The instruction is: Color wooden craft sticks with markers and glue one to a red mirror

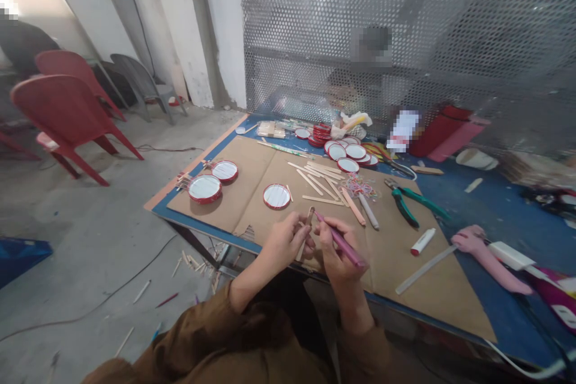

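My left hand (pixel 284 241) is closed round a wooden craft stick (pixel 308 220), held at a steep slant near the table's front edge. In my right hand (pixel 338 255) is a purple marker (pixel 346 246), its tip close to the top of the stick; whether they touch I cannot tell. Just beyond my hands, a round white disc with a red rim (pixel 276 196) lies on the cardboard sheet (pixel 252 192). Several loose craft sticks (pixel 320 181) are scattered past it. To their right are small coloured rubber bands (pixel 360 186) and two more markers (pixel 353 207).
Two red-rimmed discs with sticks attached (pixel 204 188) lie at the left, and more discs (pixel 348 153) are heaped at the back. Green-handled pliers (pixel 405 201), a white tube (pixel 423 242) and a pink glue gun (pixel 490 258) lie right. Perforated metal mesh (pixel 315 24) stands behind.
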Available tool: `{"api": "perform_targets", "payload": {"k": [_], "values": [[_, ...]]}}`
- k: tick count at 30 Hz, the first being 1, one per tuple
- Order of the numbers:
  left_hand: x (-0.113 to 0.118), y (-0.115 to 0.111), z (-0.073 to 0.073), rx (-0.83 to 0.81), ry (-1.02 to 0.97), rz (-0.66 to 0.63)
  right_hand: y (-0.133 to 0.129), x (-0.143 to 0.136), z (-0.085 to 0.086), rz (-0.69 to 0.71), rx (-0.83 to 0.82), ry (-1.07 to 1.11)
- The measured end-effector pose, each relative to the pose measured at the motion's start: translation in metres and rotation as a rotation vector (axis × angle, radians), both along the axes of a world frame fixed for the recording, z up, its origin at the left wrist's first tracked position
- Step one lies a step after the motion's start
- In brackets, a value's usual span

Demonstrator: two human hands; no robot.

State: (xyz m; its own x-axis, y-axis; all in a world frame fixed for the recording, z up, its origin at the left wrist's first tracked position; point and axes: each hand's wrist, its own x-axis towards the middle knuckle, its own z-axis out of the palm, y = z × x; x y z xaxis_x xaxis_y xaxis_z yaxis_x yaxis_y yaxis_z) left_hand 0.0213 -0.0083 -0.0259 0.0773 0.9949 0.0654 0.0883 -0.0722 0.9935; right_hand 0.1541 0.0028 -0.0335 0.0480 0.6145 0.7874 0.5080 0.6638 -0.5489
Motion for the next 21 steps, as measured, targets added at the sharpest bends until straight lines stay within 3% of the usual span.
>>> {"api": "perform_targets", "payload": {"k": [21], "values": [[0.0005,0.0000,-0.0013,-0.003,-0.006,-0.012,-0.0016,-0.0004,0.0049,0.013,0.034,-0.022]]}}
